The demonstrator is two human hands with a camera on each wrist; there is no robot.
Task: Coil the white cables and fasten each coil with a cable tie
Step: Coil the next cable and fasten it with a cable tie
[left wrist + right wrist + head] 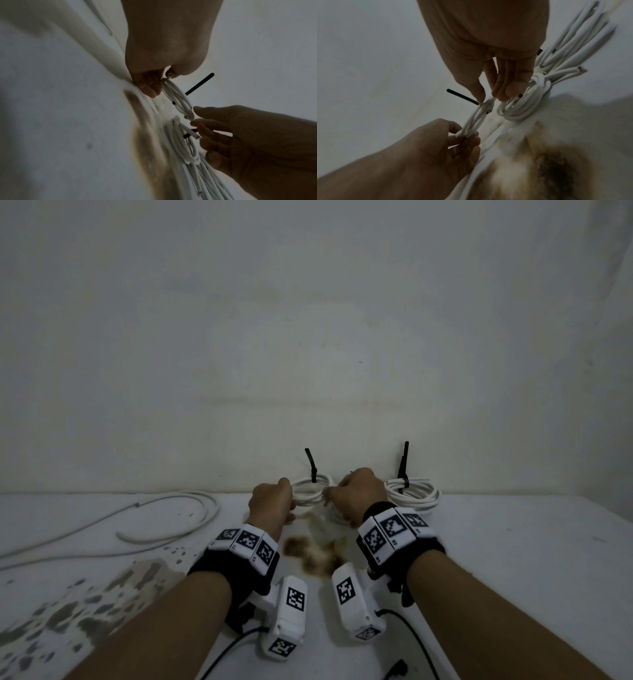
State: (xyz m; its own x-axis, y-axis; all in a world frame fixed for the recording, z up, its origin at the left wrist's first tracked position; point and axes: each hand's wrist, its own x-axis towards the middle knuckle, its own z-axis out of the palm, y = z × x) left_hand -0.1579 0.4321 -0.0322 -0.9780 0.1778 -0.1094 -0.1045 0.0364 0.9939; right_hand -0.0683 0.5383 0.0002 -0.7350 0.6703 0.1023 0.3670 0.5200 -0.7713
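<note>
A small white cable coil [310,492] hangs just above the table near the wall, held between my two hands. A black cable tie [311,463] is fastened round it, its tail pointing up. My left hand [274,498] pinches the coil's left end and my right hand [354,492] pinches its right end. In the left wrist view the coil [179,100] runs from my left fingertips [150,89] down to my right hand [194,115]. The right wrist view shows the coil [475,119] and the tie's tail [462,96] between both hands.
A tied coil [416,495] with an upright black tie [404,462] lies to the right by the wall. Another coil [521,106] sits under my right hand. A loose white cable [171,520] sprawls at the left. Brown stains [308,553] mark the white table [513,559].
</note>
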